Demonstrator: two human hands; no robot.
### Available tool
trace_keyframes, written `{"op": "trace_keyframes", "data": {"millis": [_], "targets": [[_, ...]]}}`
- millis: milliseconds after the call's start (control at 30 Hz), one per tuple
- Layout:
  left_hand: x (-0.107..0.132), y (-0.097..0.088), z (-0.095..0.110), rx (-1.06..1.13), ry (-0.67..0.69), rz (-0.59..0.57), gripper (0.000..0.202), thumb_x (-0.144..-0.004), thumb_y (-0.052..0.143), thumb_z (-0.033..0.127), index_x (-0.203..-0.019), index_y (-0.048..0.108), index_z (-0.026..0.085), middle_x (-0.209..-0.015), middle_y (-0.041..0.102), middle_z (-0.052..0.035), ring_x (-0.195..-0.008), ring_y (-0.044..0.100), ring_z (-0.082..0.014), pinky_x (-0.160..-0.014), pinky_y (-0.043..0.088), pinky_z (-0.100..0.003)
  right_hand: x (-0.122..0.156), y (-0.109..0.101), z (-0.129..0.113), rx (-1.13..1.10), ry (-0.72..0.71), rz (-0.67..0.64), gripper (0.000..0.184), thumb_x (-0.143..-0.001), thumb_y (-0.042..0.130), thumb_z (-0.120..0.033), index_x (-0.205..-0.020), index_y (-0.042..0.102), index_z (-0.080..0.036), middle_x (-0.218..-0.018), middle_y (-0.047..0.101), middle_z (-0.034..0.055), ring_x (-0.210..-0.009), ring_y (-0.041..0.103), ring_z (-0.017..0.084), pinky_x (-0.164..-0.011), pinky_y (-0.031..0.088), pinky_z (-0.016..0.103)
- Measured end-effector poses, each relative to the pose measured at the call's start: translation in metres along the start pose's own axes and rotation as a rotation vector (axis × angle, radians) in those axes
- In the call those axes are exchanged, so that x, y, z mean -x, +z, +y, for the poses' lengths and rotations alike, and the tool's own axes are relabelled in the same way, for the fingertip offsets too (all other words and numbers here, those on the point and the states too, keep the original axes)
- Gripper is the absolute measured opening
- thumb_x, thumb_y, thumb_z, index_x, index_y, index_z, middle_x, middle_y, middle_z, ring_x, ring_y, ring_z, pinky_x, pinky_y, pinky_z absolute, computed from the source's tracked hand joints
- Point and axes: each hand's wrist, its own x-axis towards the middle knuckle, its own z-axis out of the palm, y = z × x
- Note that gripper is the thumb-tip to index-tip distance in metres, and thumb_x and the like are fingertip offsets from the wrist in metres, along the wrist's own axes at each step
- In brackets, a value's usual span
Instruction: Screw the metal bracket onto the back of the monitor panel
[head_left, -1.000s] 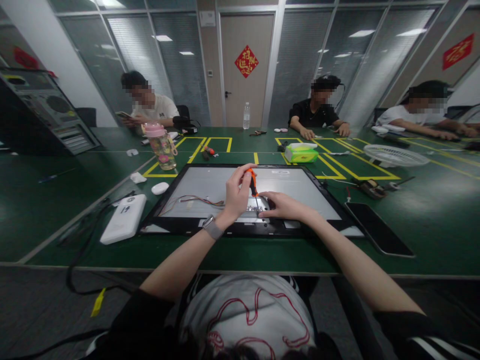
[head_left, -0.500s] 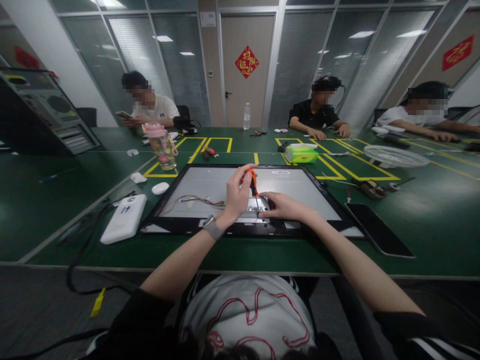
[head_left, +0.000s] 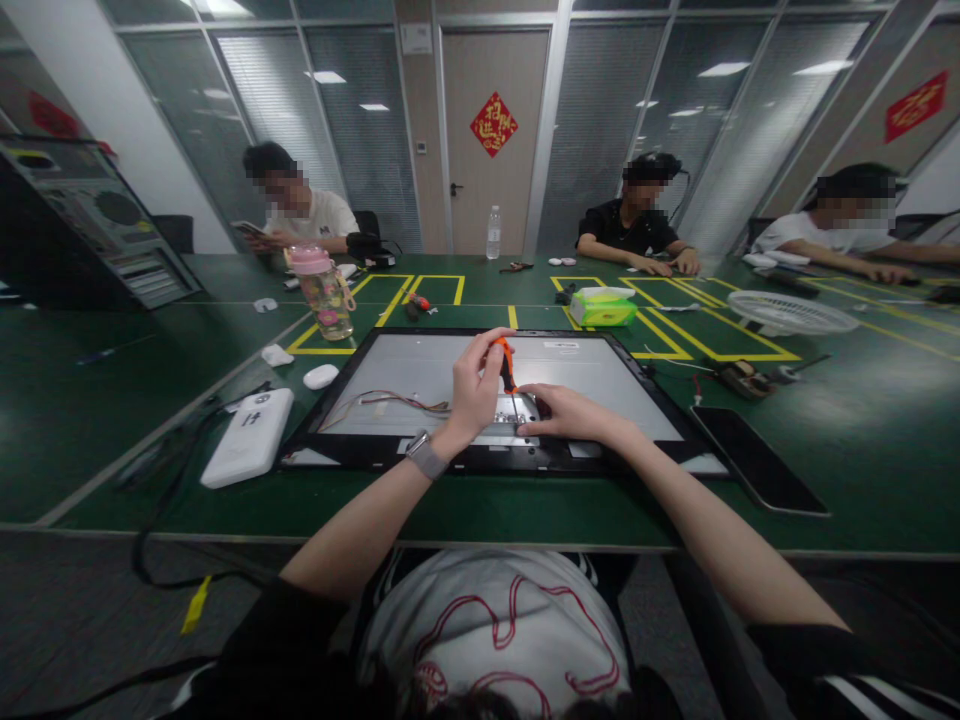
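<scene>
A flat screen panel [head_left: 409, 365] with a black frame lies back side up on the table in front of me. My left hand [head_left: 476, 385] is closed around the orange and black handle of a screwdriver [head_left: 507, 366], which stands nearly upright. Its tip meets a small metal plate [head_left: 510, 418] near the panel's front edge; the screw there is too small to make out. From the right, my right hand [head_left: 566, 412] holds the lower shaft between thumb and fingers. Thin coloured wires [head_left: 401, 400] run across the panel to the left of my left hand.
A white power bank [head_left: 249, 438] and a pink-lidded bottle [head_left: 321, 290] stand left; a black phone [head_left: 757, 460] lies right. Behind are a green tissue pack [head_left: 602, 306], a white round grille [head_left: 791, 312] and a computer case [head_left: 90, 220]. Several people sit across the green table [head_left: 450, 510].
Both my hands and the screwdriver stay practically where they were. Across the table, the person in black has shifted their hands slightly.
</scene>
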Motion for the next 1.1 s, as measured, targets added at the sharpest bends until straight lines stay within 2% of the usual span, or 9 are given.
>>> {"op": "trace_keyframes", "data": {"millis": [1100], "targets": [[-0.0011, 0.0001, 0.0018, 0.028, 0.004, -0.009, 0.024, -0.095, 0.040, 0.027, -0.106, 0.060, 0.019, -0.097, 0.066, -0.0058, -0.082, 0.062, -0.0137, -0.074, 0.051, -0.029, 0.0002, 0.0020, 0.0022, 0.017, 0.005, 0.013, 0.073, -0.075, 0.063, -0.059, -0.129, 0.051, -0.010, -0.094, 0.065, 0.0130, -0.078, 0.059, 0.022, -0.069, 0.043, 0.029]]}}
